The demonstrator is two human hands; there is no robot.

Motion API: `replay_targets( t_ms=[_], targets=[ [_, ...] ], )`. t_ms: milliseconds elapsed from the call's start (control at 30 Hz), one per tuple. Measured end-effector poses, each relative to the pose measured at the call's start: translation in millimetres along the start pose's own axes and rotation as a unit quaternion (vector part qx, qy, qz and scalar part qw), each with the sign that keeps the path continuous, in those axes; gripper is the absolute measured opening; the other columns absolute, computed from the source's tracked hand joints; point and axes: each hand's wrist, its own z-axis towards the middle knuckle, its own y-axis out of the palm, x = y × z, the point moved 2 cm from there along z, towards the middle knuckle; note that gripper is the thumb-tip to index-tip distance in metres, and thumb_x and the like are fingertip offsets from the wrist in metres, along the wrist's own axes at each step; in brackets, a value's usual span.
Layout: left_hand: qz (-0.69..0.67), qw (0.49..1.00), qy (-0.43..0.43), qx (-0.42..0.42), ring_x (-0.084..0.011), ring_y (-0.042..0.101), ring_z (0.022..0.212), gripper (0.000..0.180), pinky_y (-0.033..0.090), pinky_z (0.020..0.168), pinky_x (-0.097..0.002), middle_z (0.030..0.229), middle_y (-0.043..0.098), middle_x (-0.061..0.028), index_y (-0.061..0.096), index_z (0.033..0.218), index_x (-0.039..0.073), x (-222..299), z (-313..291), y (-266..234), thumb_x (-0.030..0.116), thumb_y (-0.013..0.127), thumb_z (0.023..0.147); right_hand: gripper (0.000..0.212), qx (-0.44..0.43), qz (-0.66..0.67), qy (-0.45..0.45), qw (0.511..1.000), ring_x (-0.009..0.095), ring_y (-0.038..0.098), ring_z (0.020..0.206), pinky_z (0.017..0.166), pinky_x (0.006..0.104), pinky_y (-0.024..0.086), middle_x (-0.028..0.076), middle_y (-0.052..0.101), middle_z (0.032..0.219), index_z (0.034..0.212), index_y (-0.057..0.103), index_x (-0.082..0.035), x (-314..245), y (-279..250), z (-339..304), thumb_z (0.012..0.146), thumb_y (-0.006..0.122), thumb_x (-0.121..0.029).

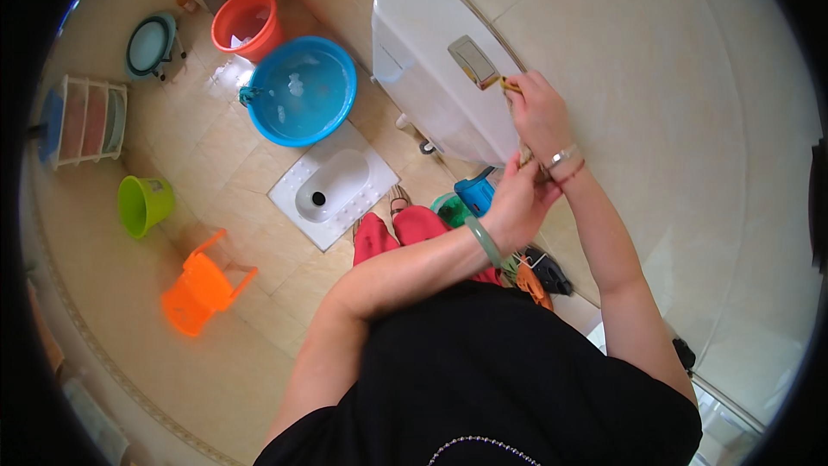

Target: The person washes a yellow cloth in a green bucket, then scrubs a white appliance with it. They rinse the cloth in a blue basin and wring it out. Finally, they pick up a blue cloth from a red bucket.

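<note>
My right hand [539,116] is closed beside the white toilet cistern [431,60] on the wall. Its fingertips pinch a thin yellow-brown thing [511,85], whose kind I cannot make out, close to the cistern's square metal flush button [473,61]. Just below it my left hand [517,205], with a green bangle above the wrist, is closed near the right wrist. A bit of something beige [525,155] shows at the left fingertips; most of it is hidden.
A white squat toilet [345,179] is set in the tiled floor. Around it stand a blue basin [289,125] of water, a red bucket [269,30], a green bucket [159,201], an orange chair [194,298] and a white rack [90,151]. Slippers [535,285] lie by the wall.
</note>
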Motion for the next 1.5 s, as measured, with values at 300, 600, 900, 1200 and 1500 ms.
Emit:
replay_targets(
  t_ms=[300,600,900,1200,1500],
  targets=[
    [0.028,1.0,0.008,0.01,-0.02,0.056,0.101,0.024,0.046,0.09,-0.0359,0.112,0.055,-0.0076,0.037,0.121,0.013,4.6,-19.8,-11.6,0.013,0.041,0.097,0.008,0.003,-0.035,-0.007,0.999,0.029,0.058,0.083,0.068,0.0385,0.05,0.009,0.056,0.088,0.089,0.059,-0.006,-25.8,5.3,-3.8,0.082,0.057,-0.01],
    [0.016,0.997,0.068,0.013,-0.0153,0.053,0.098,0.023,0.046,0.088,-0.0331,0.11,0.053,-0.0012,0.044,0.121,0.017,28.6,-19.6,-19.7,0.022,0.042,0.099,0.008,-0.002,-0.028,-0.055,0.998,0.028,0.059,0.083,0.068,0.037,0.049,0.009,0.057,0.087,0.09,0.059,-0.005,-51.2,27.2,20.5,0.082,0.057,-0.008],
    [-0.002,0.992,0.122,-0.03,-0.0191,0.054,0.101,0.026,0.047,0.093,-0.0356,0.111,0.054,-0.0061,0.042,0.122,0.011,57.2,-11.0,-12.9,0.021,0.043,0.099,0.012,0.016,-0.139,-0.074,0.987,0.026,0.06,0.083,0.066,0.0359,0.052,0.009,0.057,0.09,0.084,0.057,-0.006,-62.9,42.9,62.3,0.073,0.056,-0.003],
    [-0.017,0.999,0.039,-0.014,-0.0217,0.055,0.102,0.024,0.046,0.096,-0.037,0.112,0.054,-0.0085,0.038,0.123,0.011,11.8,-35.8,-22.8,0.015,0.039,0.099,0.014,-0.017,-0.113,-0.065,0.991,0.026,0.059,0.084,0.067,0.0362,0.052,0.008,0.055,0.089,0.088,0.055,-0.007,-46.8,19.6,3.4,0.075,0.053,-0.002],
    [-0.031,0.987,0.15,-0.048,-0.024,0.054,0.104,0.023,0.047,0.094,-0.0377,0.112,0.053,-0.0116,0.043,0.12,0.007,60.1,-1.1,-8.5,0.014,0.04,0.098,0.007,-0.008,-0.091,-0.089,0.992,0.028,0.06,0.083,0.067,0.0394,0.051,0.008,0.057,0.089,0.084,0.056,-0.008,-53.3,41.6,72.6,0.078,0.054,-0.005]
  ],
)
